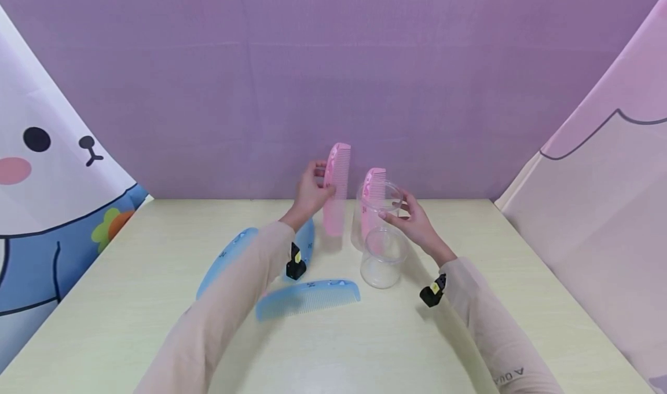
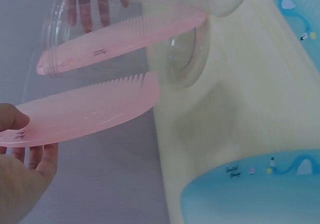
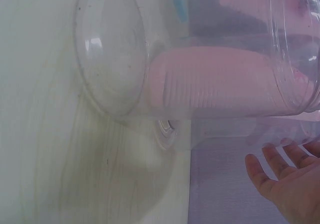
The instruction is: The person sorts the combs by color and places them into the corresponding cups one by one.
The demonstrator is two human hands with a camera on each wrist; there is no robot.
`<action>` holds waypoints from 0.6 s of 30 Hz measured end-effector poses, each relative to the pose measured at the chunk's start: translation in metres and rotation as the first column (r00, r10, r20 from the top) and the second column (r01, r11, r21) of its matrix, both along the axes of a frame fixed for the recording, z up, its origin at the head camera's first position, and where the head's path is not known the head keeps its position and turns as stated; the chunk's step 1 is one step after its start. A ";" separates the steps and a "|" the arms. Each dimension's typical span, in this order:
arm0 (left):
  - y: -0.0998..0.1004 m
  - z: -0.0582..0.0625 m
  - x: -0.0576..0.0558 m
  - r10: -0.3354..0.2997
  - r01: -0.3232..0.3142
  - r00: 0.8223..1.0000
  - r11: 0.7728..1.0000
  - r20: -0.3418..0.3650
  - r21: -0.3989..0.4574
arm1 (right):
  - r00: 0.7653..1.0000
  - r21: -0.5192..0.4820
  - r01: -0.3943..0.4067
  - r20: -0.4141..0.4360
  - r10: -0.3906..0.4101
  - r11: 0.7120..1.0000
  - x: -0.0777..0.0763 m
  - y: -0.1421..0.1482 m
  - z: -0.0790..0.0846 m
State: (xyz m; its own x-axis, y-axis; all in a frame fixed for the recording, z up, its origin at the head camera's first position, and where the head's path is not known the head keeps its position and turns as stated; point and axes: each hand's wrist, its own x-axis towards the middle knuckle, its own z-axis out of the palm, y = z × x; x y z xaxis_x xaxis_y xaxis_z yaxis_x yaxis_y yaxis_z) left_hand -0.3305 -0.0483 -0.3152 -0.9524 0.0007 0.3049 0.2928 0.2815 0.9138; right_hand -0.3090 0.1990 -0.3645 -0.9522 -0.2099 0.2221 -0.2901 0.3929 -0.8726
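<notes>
My left hand [image 1: 312, 194] pinches a pink comb [image 1: 337, 188] between thumb and fingers and holds it upright, teeth to the right. In the left wrist view its lower end points at the table, beside a tall clear plastic cup [image 2: 60, 28]. A second pink comb [image 1: 374, 185] stands inside that cup, its top above the rim. My right hand [image 1: 417, 223] is around the cup's right side near the rim, thumb in front and fingers behind. Close in front stands another clear cup [image 1: 383, 272], with nothing seen inside.
One blue comb [image 1: 312, 298] lies flat at the front of the group. Another blue comb [image 1: 224, 261] lies at the left, partly under my left sleeve. Behind my left wrist is a third blue comb [image 1: 306, 240]. A purple cloth [image 1: 333, 81] hangs at the table's back edge.
</notes>
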 end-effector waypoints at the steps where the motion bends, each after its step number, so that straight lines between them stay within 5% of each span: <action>1: 0.000 0.002 0.000 0.003 -0.003 1.000 1.000 -0.011 0.007 | 1.000 0.001 0.001 0.003 -0.001 1.000 0.000 0.000 0.000; 18: 0.004 0.037 0.001 0.060 -0.038 0.973 0.994 -0.222 0.103 | 1.000 0.008 0.018 0.020 -0.018 1.000 0.001 0.000 0.001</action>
